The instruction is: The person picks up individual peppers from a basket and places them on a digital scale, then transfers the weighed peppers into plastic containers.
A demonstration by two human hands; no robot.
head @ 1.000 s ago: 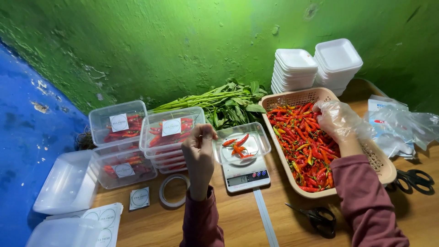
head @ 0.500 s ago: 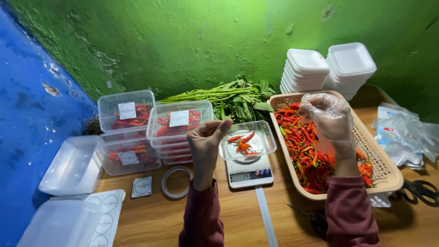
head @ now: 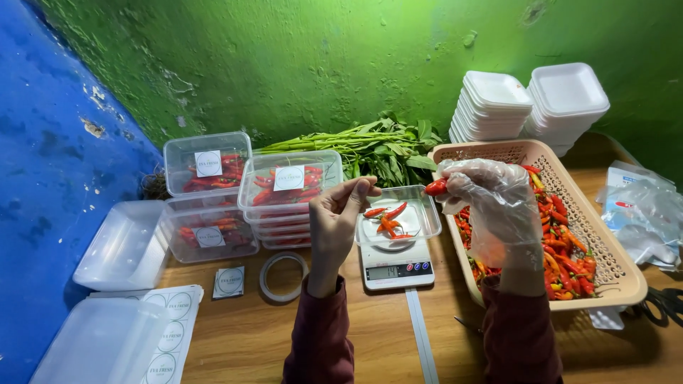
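Right hand (head: 491,206), gloved — pinches red chili (head: 436,187) beside clear tray (head: 427,213) on scale (head: 396,269), placed for weighing | left hand (head: 341,217) — fingertips pinched, possibly holding a stem | basket (head: 612,274) alongside, within reach.

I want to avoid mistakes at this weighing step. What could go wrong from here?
1. The right hand, in a loose plastic glove, pinches a red chili by one end above the edge of the clear tray on the scale; it might slip and land outside.
2. The left hand hovers close to the tray; touching it could disturb the reading.
3. The basket seems to overhang the table edge; it could tip.
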